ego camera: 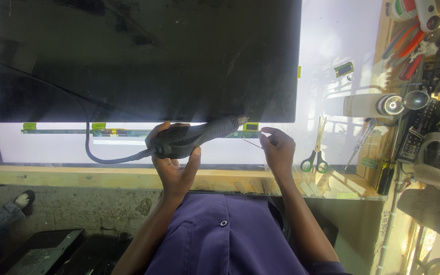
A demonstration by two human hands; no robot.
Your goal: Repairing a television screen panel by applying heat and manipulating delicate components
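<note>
Black hot-air tool [192,138] over a black panel [143,58], scissors [315,155] green-handled (blades perhaps yellowish), shirt [230,239] purple.

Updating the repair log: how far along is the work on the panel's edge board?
Done: dark display panel lies flat on the lit table, its thin circuit strip exposed along the near edge. In hand: left hand aims the corded heat tool at the strip's right end; right hand pinches a thin wire or probe there. Left: can't tell whether any joint is finished. Scissors lie unused.
</note>
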